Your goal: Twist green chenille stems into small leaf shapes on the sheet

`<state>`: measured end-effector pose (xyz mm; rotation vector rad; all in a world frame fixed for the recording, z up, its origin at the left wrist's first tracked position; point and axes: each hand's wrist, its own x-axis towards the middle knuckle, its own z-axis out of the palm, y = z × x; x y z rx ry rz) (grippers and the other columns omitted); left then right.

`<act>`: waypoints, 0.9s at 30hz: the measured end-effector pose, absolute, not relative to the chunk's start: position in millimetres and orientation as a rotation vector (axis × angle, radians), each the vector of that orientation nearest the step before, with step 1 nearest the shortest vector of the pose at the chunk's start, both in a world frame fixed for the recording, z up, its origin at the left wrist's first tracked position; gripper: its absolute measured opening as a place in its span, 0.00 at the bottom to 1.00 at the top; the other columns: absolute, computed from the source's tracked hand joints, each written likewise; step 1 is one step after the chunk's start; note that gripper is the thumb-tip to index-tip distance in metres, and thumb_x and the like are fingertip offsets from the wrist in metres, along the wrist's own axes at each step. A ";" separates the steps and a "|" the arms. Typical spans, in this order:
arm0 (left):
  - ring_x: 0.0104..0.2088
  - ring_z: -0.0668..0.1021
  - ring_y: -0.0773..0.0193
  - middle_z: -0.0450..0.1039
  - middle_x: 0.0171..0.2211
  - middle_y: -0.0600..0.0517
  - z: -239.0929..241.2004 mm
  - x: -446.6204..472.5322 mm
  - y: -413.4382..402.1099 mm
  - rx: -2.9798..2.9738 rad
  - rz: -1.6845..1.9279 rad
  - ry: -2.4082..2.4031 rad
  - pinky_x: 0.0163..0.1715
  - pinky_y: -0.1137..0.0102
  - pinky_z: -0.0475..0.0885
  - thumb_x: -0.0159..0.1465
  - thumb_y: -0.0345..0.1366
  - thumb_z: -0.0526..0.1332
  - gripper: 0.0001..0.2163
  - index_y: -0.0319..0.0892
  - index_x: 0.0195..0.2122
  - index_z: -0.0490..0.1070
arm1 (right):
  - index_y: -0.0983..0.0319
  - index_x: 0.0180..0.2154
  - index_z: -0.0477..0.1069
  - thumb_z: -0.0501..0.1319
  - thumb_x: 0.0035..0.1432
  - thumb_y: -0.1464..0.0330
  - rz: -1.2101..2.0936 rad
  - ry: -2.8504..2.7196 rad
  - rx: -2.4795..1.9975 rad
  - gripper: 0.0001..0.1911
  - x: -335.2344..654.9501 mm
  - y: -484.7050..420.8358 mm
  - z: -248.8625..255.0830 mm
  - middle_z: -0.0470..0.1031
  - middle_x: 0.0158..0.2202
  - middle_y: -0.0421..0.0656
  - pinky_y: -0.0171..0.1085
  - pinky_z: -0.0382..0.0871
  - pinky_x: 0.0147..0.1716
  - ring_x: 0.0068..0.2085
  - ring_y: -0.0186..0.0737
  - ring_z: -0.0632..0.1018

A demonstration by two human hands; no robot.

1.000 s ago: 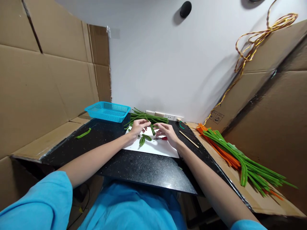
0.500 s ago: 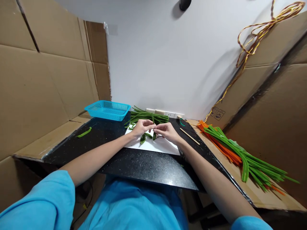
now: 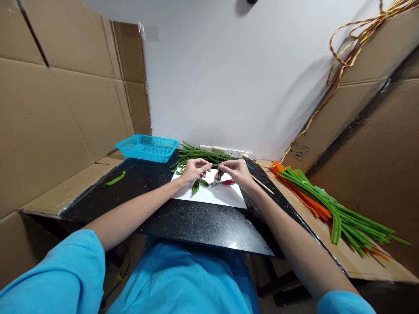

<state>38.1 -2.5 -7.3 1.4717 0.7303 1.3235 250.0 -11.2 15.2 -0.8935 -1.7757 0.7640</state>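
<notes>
My left hand (image 3: 194, 169) and my right hand (image 3: 238, 170) are raised a little over a white sheet (image 3: 225, 198) on the black counter (image 3: 183, 222). Both pinch the ends of one green pipe cleaner (image 3: 214, 165) stretched between them. Bent green pieces (image 3: 196, 186) lie on the sheet under my left hand. Red-handled pliers (image 3: 223, 182) lie on the sheet below my right hand. A heap of green pipe cleaners (image 3: 199, 156) sits just behind the sheet.
A blue mesh basket (image 3: 147, 147) stands at the back left. One bent green piece (image 3: 115, 179) lies on the cardboard at left. A wooden stick (image 3: 262, 184) lies right of the sheet. Green and orange pipe cleaners (image 3: 327, 209) lie on cardboard at right. Yellow cord (image 3: 347, 48) hangs above.
My hands lifted from the sheet, came together on a green pipe cleaner, then moved apart with it stretched between them. The pliers show again on the sheet.
</notes>
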 end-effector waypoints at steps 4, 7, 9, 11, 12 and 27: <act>0.25 0.79 0.64 0.80 0.29 0.46 -4.5 36.1 -7.1 1.594 1.182 0.670 0.22 0.72 0.70 0.57 0.46 0.75 0.16 0.37 0.33 0.79 | 0.63 0.30 0.84 0.74 0.53 0.50 0.817 -1.625 -0.857 0.21 242.2 -16.0 15.7 0.81 0.25 0.45 0.41 0.78 0.28 0.26 0.43 0.80; 0.26 0.80 0.64 0.80 0.29 0.46 -2.1 35.7 -12.3 1.657 1.141 0.630 0.25 0.72 0.73 0.58 0.45 0.74 0.14 0.37 0.33 0.79 | 0.61 0.29 0.84 0.74 0.51 0.50 0.845 -1.565 -0.858 0.20 233.3 -21.5 14.5 0.81 0.24 0.44 0.42 0.78 0.27 0.25 0.42 0.79; 0.25 0.79 0.64 0.79 0.27 0.48 -1.4 36.2 -15.4 1.705 1.135 0.636 0.24 0.72 0.72 0.58 0.44 0.74 0.14 0.37 0.32 0.79 | 0.61 0.29 0.84 0.75 0.50 0.50 0.852 -1.537 -0.863 0.20 229.0 -23.6 13.4 0.81 0.25 0.44 0.41 0.77 0.26 0.24 0.41 0.78; 0.24 0.78 0.65 0.78 0.27 0.49 -1.6 37.3 -17.2 1.761 1.147 0.668 0.22 0.73 0.70 0.58 0.43 0.73 0.13 0.38 0.32 0.78 | 0.61 0.30 0.84 0.76 0.49 0.51 0.852 -1.523 -0.869 0.20 227.1 -23.9 12.7 0.81 0.25 0.44 0.41 0.75 0.25 0.24 0.41 0.77; 0.24 0.78 0.65 0.78 0.27 0.49 -2.1 38.0 -17.5 1.789 1.168 0.691 0.21 0.74 0.70 0.59 0.43 0.73 0.12 0.38 0.31 0.78 | 0.61 0.30 0.84 0.76 0.49 0.50 0.852 -1.521 -0.873 0.20 227.1 -23.4 12.4 0.81 0.25 0.44 0.41 0.75 0.25 0.24 0.41 0.77; 0.26 0.82 0.61 0.82 0.31 0.42 -13.2 39.6 -8.5 1.680 1.084 0.690 0.20 0.73 0.71 0.56 0.48 0.76 0.18 0.35 0.35 0.83 | 0.61 0.30 0.84 0.77 0.47 0.50 0.848 -1.460 -0.882 0.21 225.1 -21.4 9.6 0.80 0.26 0.44 0.40 0.74 0.26 0.25 0.38 0.75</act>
